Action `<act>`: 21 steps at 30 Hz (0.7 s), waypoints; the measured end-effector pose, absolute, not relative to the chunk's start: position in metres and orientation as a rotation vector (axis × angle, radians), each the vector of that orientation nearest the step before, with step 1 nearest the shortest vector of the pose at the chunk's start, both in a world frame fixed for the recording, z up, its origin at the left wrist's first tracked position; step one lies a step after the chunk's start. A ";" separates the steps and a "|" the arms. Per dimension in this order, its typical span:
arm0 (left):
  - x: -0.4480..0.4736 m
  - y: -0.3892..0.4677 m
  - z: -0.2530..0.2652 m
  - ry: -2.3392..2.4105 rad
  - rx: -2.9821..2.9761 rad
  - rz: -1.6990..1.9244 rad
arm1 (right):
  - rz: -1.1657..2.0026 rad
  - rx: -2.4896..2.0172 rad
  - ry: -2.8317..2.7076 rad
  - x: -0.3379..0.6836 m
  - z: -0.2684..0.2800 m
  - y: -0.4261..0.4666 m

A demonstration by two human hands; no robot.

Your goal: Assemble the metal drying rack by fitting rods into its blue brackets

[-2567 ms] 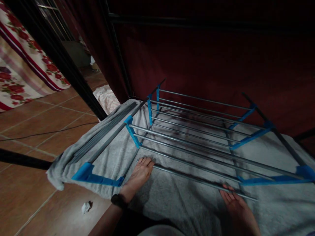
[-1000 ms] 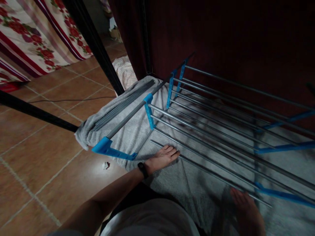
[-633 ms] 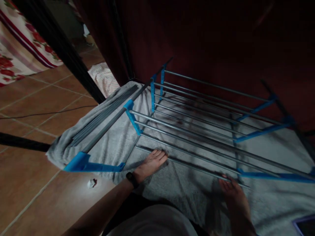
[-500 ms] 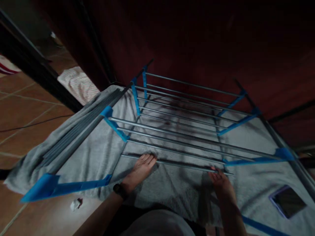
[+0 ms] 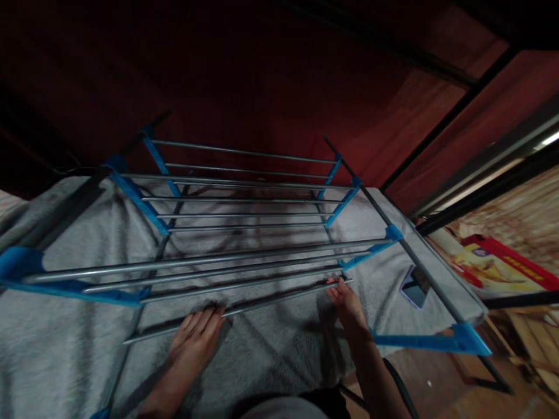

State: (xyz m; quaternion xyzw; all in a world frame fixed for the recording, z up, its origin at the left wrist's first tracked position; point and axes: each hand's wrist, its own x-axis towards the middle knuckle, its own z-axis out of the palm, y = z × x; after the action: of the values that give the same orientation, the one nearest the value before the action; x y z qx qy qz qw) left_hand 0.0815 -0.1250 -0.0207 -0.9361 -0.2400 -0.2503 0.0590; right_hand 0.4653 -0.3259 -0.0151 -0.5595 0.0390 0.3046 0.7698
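Low in front of me, a loose grey metal tube (image 5: 275, 299) lies across the grey blanket. My left hand (image 5: 196, 334) is closed over it left of its middle, palm down. Close to the tube's right end, the fingers of my right hand (image 5: 345, 299) pinch it. Just beyond is a rack frame with blue plastic brackets (image 5: 369, 256) at both sides. Several similar tubes (image 5: 244, 255) run between the brackets in parallel rows. A front blue bracket (image 5: 419, 342) at the right has no tube in its visible length.
A phone (image 5: 414, 288) rests on the blanket (image 5: 279, 355) inside the frame's right side rail (image 5: 413, 256). Behind the rack hangs dark red fabric (image 5: 244, 75). At the far right are a red and yellow box (image 5: 502, 265) and wooden pieces (image 5: 537, 343).
My view has swung to the right, bringing the box into sight. Both hands remain on the loose tube, which still lies in front of the rack's attached tubes.
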 end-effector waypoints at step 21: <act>0.072 -0.111 -0.029 -0.560 -2.851 -0.795 | 0.601 -1.181 0.077 0.461 -0.010 -0.318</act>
State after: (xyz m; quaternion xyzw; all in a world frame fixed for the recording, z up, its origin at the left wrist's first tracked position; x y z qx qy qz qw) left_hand 0.0725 -0.1106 -0.0287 -0.9445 -0.1856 -0.2632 0.0646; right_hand 0.4608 -0.3184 -0.0097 -0.5481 0.0359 0.2790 0.7877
